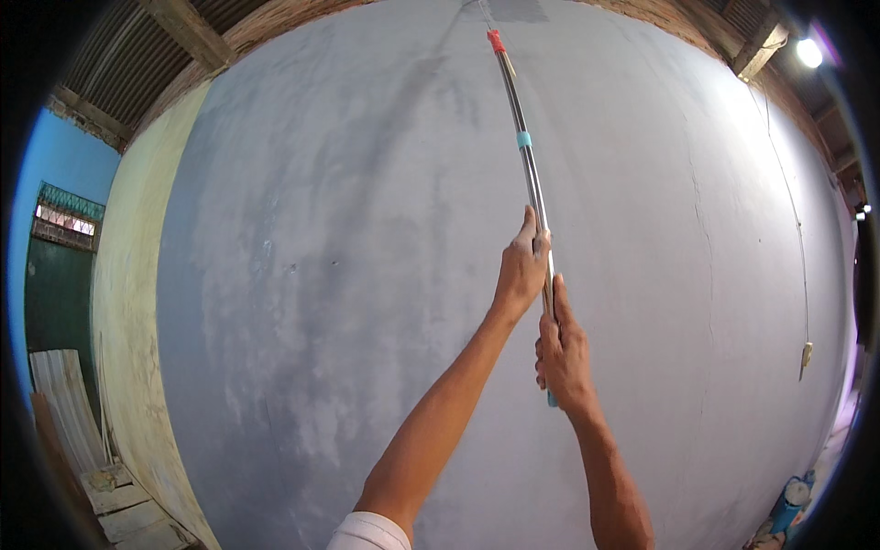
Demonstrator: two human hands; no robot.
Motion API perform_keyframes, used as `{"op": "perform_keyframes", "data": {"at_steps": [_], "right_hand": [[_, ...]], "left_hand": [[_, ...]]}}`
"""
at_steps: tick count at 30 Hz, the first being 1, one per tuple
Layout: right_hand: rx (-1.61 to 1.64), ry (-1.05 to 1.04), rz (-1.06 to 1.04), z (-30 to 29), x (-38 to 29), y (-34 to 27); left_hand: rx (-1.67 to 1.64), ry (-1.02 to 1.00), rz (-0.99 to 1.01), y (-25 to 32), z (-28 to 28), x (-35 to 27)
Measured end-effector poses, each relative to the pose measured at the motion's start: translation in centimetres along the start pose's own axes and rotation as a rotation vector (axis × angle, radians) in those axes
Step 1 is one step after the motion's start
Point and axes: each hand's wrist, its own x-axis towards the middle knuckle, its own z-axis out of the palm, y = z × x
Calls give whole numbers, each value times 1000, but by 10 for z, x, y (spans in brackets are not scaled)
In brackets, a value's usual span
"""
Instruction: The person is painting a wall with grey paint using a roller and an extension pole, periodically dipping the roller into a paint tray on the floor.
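Both my hands grip a metal extension pole (533,168) that rises steeply against a grey painted wall (385,289). My left hand (524,267) wraps the pole at mid-length, thumb pointing up along it. Lower down, my right hand (565,357) closes around the handle end, and a teal tip (552,399) pokes out beneath. A teal collar (524,139) joins two pole sections. Red tape or plastic (496,41) binds the top, where a thin wire frame reaches the picture's upper edge. Whatever head it carries is hard to make out. A darker grey patch (519,9) shows beside it.
A cable with a switch or socket (806,354) hangs on the wall at right. Blue containers (790,505) stand at the lower right. Leaning at left are corrugated sheets (65,392), near a green door (58,295). A lit lamp (809,53) and wooden beams (189,34) are overhead.
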Motion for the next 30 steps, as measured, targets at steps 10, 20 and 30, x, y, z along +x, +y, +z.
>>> {"op": "perform_keyframes", "data": {"at_steps": [10,20,30], "right_hand": [[47,-45,-15,-4,33,-24],[-72,-35,20,-7,-70,56],[-99,-68,19,-22,-169,101]], "left_hand": [[71,32,0,10,-5,45],[-2,-24,-106,-15,24,-88],[-1,-1,-85,-38,52,-202]]}}
